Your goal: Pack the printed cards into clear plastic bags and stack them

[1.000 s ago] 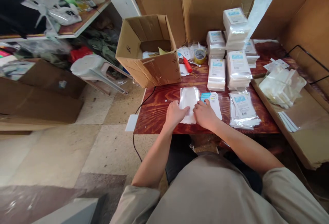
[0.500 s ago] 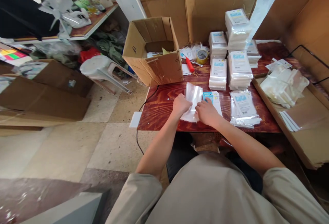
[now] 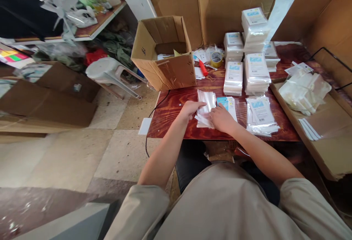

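Bracketing clear plastic sleeves [image 3: 207, 100] on a red-brown tabletop [image 3: 169, 120], a left hand [image 3: 192, 109] and right hand [image 3: 222, 118] touch opposite sides; whether either pinches them cannot be told. Blue-and-white cards [image 3: 231, 107] lie just beside the sleeves; beyond stand stacked packets [image 3: 256, 69] and an open carton [image 3: 177, 73].

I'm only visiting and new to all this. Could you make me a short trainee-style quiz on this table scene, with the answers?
1. True or false: the cardboard box on the table is closed at the top.
2. What lies between the left hand and the right hand? (a) a tape roll (b) clear plastic sleeves (c) a fan
3. Fill the gap: the plastic stool to the left of the table is ____ in colour.

Key: 1. False; its top is open. 2. b. 3. White.
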Demonstrator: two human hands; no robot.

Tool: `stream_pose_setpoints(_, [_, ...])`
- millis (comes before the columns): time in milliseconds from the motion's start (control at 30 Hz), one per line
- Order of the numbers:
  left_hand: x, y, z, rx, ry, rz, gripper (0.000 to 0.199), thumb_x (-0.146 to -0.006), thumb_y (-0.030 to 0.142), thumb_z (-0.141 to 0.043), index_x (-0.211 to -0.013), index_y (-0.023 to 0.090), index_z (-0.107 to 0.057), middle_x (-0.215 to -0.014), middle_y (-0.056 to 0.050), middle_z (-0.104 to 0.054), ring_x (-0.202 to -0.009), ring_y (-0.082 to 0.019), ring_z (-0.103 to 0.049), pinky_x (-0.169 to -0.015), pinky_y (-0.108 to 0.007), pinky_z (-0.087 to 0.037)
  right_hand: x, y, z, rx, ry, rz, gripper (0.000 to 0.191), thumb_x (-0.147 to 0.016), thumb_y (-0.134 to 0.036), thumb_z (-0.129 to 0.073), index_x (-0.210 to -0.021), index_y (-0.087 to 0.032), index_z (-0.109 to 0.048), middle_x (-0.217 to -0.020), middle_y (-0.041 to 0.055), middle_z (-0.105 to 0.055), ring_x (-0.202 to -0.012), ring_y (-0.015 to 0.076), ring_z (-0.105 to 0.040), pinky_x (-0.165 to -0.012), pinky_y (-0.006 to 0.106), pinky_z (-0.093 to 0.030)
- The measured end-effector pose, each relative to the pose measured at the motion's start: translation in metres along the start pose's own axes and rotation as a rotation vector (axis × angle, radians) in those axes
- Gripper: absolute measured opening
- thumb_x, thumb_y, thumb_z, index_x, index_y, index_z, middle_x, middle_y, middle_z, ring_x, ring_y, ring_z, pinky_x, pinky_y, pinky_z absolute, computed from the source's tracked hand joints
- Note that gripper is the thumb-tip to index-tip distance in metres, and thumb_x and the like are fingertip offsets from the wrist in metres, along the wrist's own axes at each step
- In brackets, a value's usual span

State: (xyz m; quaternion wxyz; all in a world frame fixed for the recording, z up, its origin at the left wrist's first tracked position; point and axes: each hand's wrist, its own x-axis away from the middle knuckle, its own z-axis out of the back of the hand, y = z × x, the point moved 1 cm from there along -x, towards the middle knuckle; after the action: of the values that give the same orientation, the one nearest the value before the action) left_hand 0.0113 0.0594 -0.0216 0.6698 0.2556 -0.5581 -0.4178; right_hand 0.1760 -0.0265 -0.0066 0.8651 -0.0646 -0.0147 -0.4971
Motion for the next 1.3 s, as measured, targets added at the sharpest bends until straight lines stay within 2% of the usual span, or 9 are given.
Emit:
stream_pose_setpoints(200, [0.006,0.002,-0.005,-0.160,0.027,-0.058,0.021,-0.064,0.016,-0.083,-0.056,0.016,-0.064,-0.055,-0.001,-0.055,-0.052,-0.014,-0.049,-0.051,-0.028,-0.033,-0.001,-0.002,0.006,-0.008,-0.022,-0.005,0.032,-0.101,-0.010,-0.050,-0.117,-0.007,-0.078,-0.114,0.0173,-0.075,-0.115,0.0325,-0.067,-0.124,0.048,-0.022])
stream_pose_setpoints(367, [0.009,-0.002,0.000,-0.327,0.126,-0.217,0.015,-0.065,0.019,-0.081,-0.063,0.016,-0.066,-0.063,-0.003,-0.061,-0.062,-0.019,-0.058,-0.055,-0.028,-0.037,-0.003,-0.001,0.017,-0.087,-0.034,-0.034,0.032,-0.103,-0.011,-0.048,-0.119,-0.009,-0.075,-0.110,0.0160,-0.077,-0.111,0.0303,-0.069,-0.120,0.047,-0.029])
stream_pose_setpoints(500, [0.008,-0.007,0.004,-0.258,0.092,-0.253,0.016,-0.066,0.021,-0.079,-0.074,0.017,-0.066,-0.073,-0.003,-0.066,-0.065,-0.017,-0.059,-0.057,-0.026,-0.039,-0.002,-0.008,0.030,-0.282,0.094,-0.189,0.033,-0.106,-0.013,-0.045,-0.123,-0.011,-0.073,-0.117,0.0150,-0.078,-0.111,0.0291,-0.070,-0.098,0.038,-0.044])
stream_pose_setpoints(600, [0.007,-0.010,0.009,-0.200,0.078,-0.267,0.018,-0.067,0.024,-0.079,-0.078,0.017,-0.065,-0.075,-0.002,-0.065,-0.065,-0.016,-0.057,-0.057,-0.026,-0.039,-0.003,-0.017,0.036,-0.476,0.154,-0.323,0.036,-0.112,-0.021,-0.039,-0.129,-0.014,-0.070,-0.116,0.0128,-0.079,-0.105,0.0268,-0.073,-0.085,0.034,-0.046])
stream_pose_setpoints(800, [0.009,-0.010,0.012,-0.296,0.158,-0.292,0.023,-0.064,0.024,-0.081,-0.072,0.020,-0.060,-0.073,-0.002,-0.062,-0.077,-0.020,-0.061,-0.068,-0.027,-0.044,-0.019,-0.027,0.033,-0.484,-0.094,-0.388,0.027,-0.104,-0.015,-0.051,-0.120,-0.009,-0.071,-0.117,0.0200,-0.078,-0.110,0.0339,-0.074,-0.083,0.036,-0.047])
stream_pose_setpoints(967, [0.010,-0.008,0.004,-0.139,0.011,-0.237,0.020,-0.073,0.023,-0.075,-0.090,0.018,-0.067,-0.082,-0.004,-0.069,-0.073,-0.019,-0.062,-0.069,-0.029,-0.047,-0.025,-0.023,0.033,-0.538,-0.088,-0.426,0.029,-0.104,-0.014,-0.052,-0.126,-0.005,-0.068,-0.124,0.0250,-0.075,-0.116,0.0361,-0.072,-0.089,0.037,-0.050])
stream_pose_setpoints(1067, [0.022,0.002,0.006,-0.264,0.031,-0.349,0.019,-0.077,0.017,-0.071,-0.096,0.018,-0.068,-0.087,-0.005,-0.070,-0.080,-0.022,-0.066,-0.074,-0.030,-0.048,-0.025,-0.017,0.036,-0.584,-0.057,-0.471,0.030,-0.109,-0.019,-0.043,-0.117,-0.008,-0.070,-0.124,0.0227,-0.076,-0.114,0.0327,-0.073,-0.089,0.036,-0.051])
stream_pose_setpoints(1200, [0.070,0.021,0.008,-0.642,0.230,-0.545,0.017,-0.090,0.017,-0.064,-0.106,0.018,-0.070,-0.092,-0.011,-0.070,-0.093,-0.032,-0.069,-0.087,-0.039,-0.049,-0.026,-0.018,0.043,-1.127,0.213,-0.478,0.039,-0.110,-0.049,-0.046,-0.102,-0.017,-0.068,-0.105,0.0103,-0.078,-0.095,0.0220,-0.074,-0.079,0.029,-0.054])
stream_pose_setpoints(1300, [0.112,0.030,0.003,-0.870,0.210,-0.609,0.026,-0.090,0.011,-0.061,-0.115,0.013,-0.071,-0.104,-0.020,-0.072,-0.107,-0.039,-0.067,-0.094,-0.045,-0.050,-0.033,-0.025,0.044,-1.632,0.310,-0.442,0.037,-0.095,-0.055,-0.065,-0.089,-0.018,-0.065,-0.086,0.0046,-0.073,-0.077,0.0182,-0.068,-0.066,0.026,-0.052])
